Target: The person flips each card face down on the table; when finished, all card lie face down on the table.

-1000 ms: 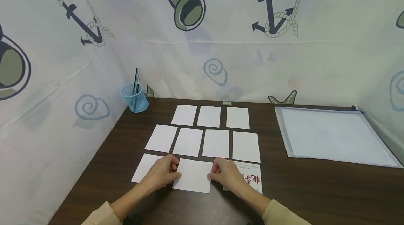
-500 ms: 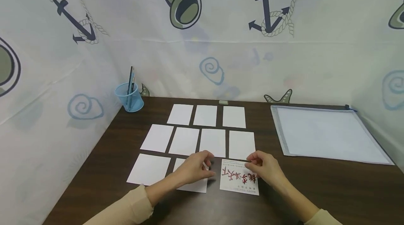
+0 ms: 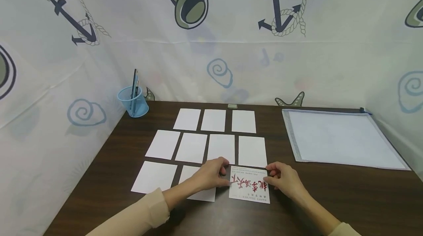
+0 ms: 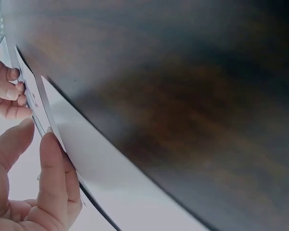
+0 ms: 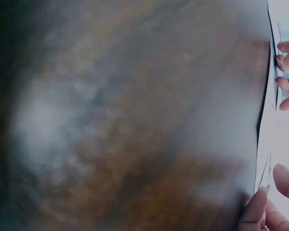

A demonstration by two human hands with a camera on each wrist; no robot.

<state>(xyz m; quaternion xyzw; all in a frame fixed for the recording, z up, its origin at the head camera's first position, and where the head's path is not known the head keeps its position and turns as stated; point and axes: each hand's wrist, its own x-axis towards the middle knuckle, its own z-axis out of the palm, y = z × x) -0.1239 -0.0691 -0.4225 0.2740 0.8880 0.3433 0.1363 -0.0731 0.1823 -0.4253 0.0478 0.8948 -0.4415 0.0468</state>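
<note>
A printed card (image 3: 249,189) with red characters lies face up at the near right of a grid of several blank white cards (image 3: 221,148) on a dark wooden table (image 3: 330,199). My left hand (image 3: 224,174) pinches the printed card's left edge, with my forearm lying across a blank card (image 3: 190,174). My right hand (image 3: 271,175) pinches its upper right edge. In the left wrist view my left hand (image 4: 36,131) has thumb and forefinger at a card edge. In the right wrist view my right hand (image 5: 270,185) is at the card's edge too.
A blue pen cup (image 3: 133,102) with pencils stands at the far left corner. A clear zip folder (image 3: 343,138) lies at the right. A small green eraser (image 3: 232,106) sits by the back wall. Printed curtains enclose the table on three sides.
Both hands left the blank middle card in the near row and moved right to the printed card, now uncovered, closing in on its two edges.
</note>
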